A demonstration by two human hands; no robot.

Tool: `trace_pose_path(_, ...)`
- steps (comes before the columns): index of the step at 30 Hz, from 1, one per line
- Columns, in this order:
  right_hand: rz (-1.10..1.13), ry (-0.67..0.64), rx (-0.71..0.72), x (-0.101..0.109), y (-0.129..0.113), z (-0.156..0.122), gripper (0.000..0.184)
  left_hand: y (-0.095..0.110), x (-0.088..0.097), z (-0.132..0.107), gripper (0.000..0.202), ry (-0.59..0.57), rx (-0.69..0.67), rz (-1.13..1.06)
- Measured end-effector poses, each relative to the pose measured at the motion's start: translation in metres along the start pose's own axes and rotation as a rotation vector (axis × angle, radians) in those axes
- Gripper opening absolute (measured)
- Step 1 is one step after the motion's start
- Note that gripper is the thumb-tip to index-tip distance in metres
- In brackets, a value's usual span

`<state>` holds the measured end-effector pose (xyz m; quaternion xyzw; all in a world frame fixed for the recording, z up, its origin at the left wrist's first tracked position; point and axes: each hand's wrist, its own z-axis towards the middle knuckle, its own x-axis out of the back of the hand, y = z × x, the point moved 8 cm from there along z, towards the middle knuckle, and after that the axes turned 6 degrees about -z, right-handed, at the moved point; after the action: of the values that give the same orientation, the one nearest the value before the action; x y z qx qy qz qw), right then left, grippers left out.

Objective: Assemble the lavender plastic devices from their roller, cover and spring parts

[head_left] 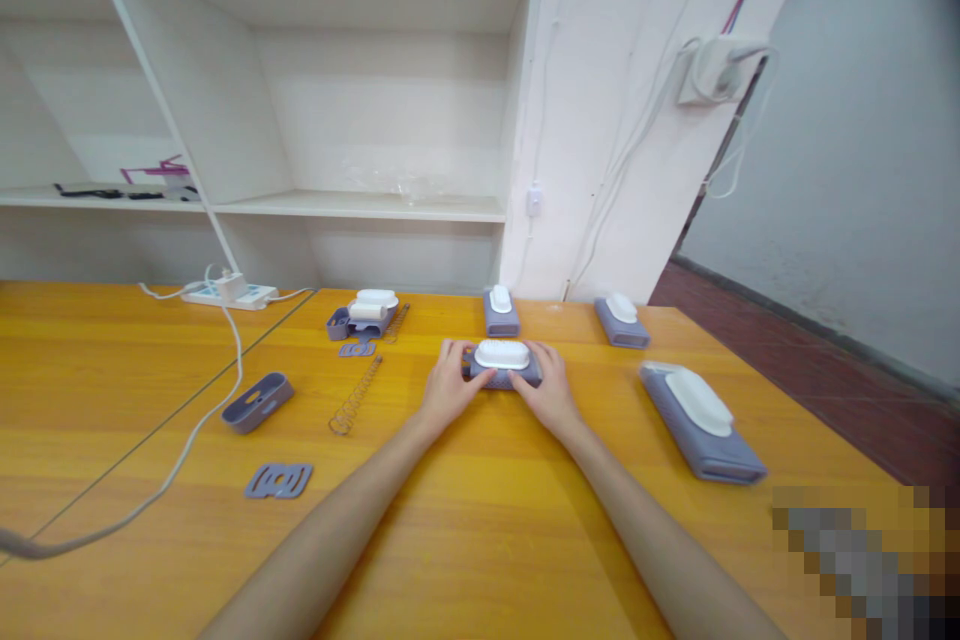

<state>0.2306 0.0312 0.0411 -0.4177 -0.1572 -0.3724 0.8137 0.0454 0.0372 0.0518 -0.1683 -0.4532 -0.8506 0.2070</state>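
Observation:
A grey-purple plastic box with a white oval piece on top (502, 355) lies crosswise on the wooden table (480, 540). My left hand (450, 385) grips its left end, and my right hand (551, 388) grips its right end. Both thumbs press against the near side of the box. To the left lies a coiled metal spring (356, 398). Beyond it sit a flat slotted grey plate (357, 349), a second spring (397, 322) and a partly assembled box with white pieces (373, 310). Farther left are an open grey oval shell (259, 403) and another slotted plate (279, 481).
Similar boxes with white tops stand at the back middle (501, 312), back right (622, 321) and right (703, 422). A power strip (231, 292) sits at the back left, its white cable (187, 450) crossing the table's left side. White shelves (360, 207) rise behind.

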Motion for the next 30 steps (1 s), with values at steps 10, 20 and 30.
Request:
trace_pose_path(10, -0.013, 0.002, -0.006, -0.001, 0.000, 0.001, 0.049, 0.012, 0.002, -0.004, 0.034, 0.007, -0.051, 0.077)
trace_pose_path(20, -0.024, 0.013, 0.005, 0.001, -0.001, 0.000, 0.049, -0.020, 0.020, 0.002, 0.019, 0.203, 0.048, 0.013)
trace_pose_path(30, -0.025, 0.010, -0.004, 0.000, 0.000, -0.001, 0.049, -0.012, 0.018, 0.009, 0.018, 0.070, 0.049, 0.128)
